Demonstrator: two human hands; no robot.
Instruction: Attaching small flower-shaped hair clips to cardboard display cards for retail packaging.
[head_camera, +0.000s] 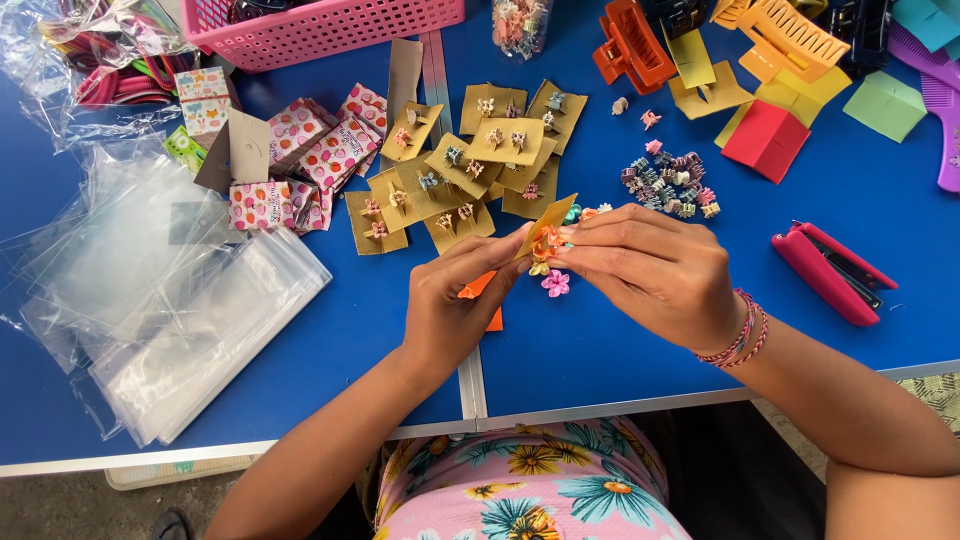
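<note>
While both hands meet over the middle of the blue table (600, 350), the head view shows this:

Left hand: the left hand (455, 305) comes up from below, its fingers pinched on the lower edge of a small mustard card (548, 220), which tilts upward between the two hands.

Right hand: the right hand (650, 265) reaches in from the right, fingertips closed on a tiny orange hair clip (546, 243) pressed against the card's face; beaded bracelets (740, 340) ring its wrist.

Below the hands: a small pink flower clip (556, 284) lies on the table just under the fingertips, and an orange scrap (480, 290) sits partly hidden beneath the left hand.

Finished cards: a heap of mustard cards with clips on them (470, 160) lies beyond the hands, toward the far edge.

Loose clips: a cluster of tiny clips (672, 185) sits just beyond the right hand.

Left side: clear plastic bags (170, 300) are stacked well apart from the hands, with patterned pink cartons (310, 150) between them and the cards.

Right side: a pink stapler (830, 272) lies near the right forearm.

Far edge: a pink basket (330, 30), large orange claw clips (635, 45) and coloured paper pieces (770, 135) line the back.
</note>
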